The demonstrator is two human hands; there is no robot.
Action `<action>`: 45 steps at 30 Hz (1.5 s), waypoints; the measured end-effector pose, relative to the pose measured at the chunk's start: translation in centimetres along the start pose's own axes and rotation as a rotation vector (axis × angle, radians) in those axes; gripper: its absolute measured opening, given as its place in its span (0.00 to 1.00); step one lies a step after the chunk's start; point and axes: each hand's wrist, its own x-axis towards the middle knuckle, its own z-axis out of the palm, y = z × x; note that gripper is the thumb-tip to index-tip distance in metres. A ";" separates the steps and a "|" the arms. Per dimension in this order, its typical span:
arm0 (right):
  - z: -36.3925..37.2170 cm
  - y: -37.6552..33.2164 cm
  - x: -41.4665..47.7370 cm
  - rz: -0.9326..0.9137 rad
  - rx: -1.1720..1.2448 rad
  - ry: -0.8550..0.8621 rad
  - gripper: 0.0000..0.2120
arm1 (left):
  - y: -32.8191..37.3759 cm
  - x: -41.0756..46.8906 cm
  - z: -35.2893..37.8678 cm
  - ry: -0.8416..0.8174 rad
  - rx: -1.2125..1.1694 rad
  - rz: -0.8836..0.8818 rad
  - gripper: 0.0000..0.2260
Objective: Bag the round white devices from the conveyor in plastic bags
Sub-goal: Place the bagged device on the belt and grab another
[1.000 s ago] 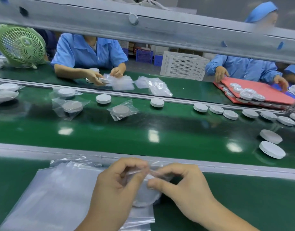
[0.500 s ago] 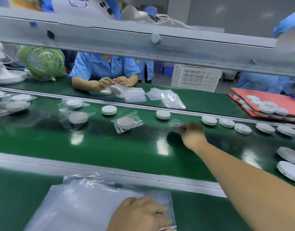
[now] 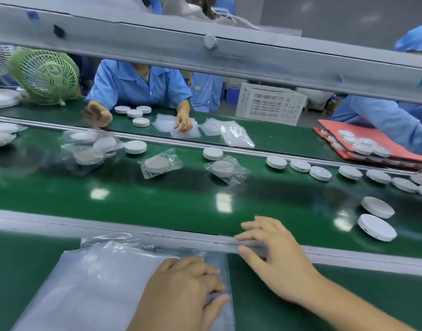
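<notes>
1. Green conveyor belt [image 3: 157, 199] runs across the whole view between two grey rails; a grey metal beam [image 3: 253, 56] crosses above it; the near green surface [image 3: 348, 295] lies below the closer rail.
2. Clear plastic bags lie in a stack [image 3: 97, 283] on the near surface, their top edge reaching the rail.
3. Across the belt a person in a blue shirt [image 3: 133, 84] sits with a few loose devices and flat bags in front; a white crate [image 3: 272, 103] and a green fan [image 3: 45, 75] stand on that far side; red trays [image 3: 372, 139] at the far right carry more devices.
4. Left hand [image 3: 181, 290] rests palm down on the right part of the bag stack, fingers curled onto the plastic; its grip looks closed on the top bag's edge, though whether it pinches it I cannot tell.
5. Right hand [image 3: 274, 256] hovers over the near rail just right of the stack, fingers spread, grip open and holding nothing.
6. Two round white devices [image 3: 377, 226] lie unbagged on the belt to the right, one just beside the other; a row of further ones [image 3: 324, 173] lines the far rail.
7. Bagged devices [image 3: 225, 169] lie further left on the belt, each inside clear plastic; one [image 3: 157, 163] sits mid-belt, and a blurred cluster [image 3: 90, 149] beyond it.
</notes>
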 end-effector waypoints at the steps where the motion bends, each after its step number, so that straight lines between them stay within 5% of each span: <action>1: 0.2 0.1 -2.3 -0.012 0.001 0.026 0.15 | 0.0 0.0 0.0 0.023 0.009 -0.007 0.09; 6: 0.6 0.9 -6.2 0.062 -0.014 0.155 0.14 | 0.1 -0.6 0.4 0.054 0.041 -0.022 0.13; 14: 0.7 1.2 -6.2 0.080 -0.066 0.113 0.20 | 0.5 -1.0 0.5 0.041 0.039 -0.067 0.13; 20: -0.9 2.8 -4.9 0.124 -0.147 0.404 0.17 | 0.5 -1.1 0.5 0.056 0.085 -0.062 0.17; 22: -3.2 5.8 -2.9 0.265 -0.284 0.456 0.20 | 0.4 -1.1 0.7 0.056 0.096 -0.044 0.17; 25: -7.8 11.9 -0.1 0.616 -0.433 0.297 0.27 | 0.3 -1.1 0.6 0.054 0.061 -0.033 0.14; 28: -9.6 16.9 0.0 0.674 -0.323 0.140 0.25 | 0.3 -1.0 0.4 0.057 0.039 -0.033 0.12; 33: -8.7 16.1 -0.7 0.470 -0.283 0.292 0.18 | 0.4 -0.8 0.0 0.055 0.079 -0.003 0.03; 38: -4.8 7.4 -4.5 -0.262 -0.182 0.223 0.28 | 0.2 -0.8 -0.4 0.124 -0.046 -0.090 0.02; 40: -3.0 4.6 -5.9 -0.460 -0.273 0.224 0.24 | 0.5 -0.8 -0.5 0.155 -0.088 -0.126 0.04; 45: -1.0 -0.6 -6.7 -0.560 -0.025 0.323 0.10 | 1.2 -0.9 -0.8 0.112 -0.304 -0.092 0.10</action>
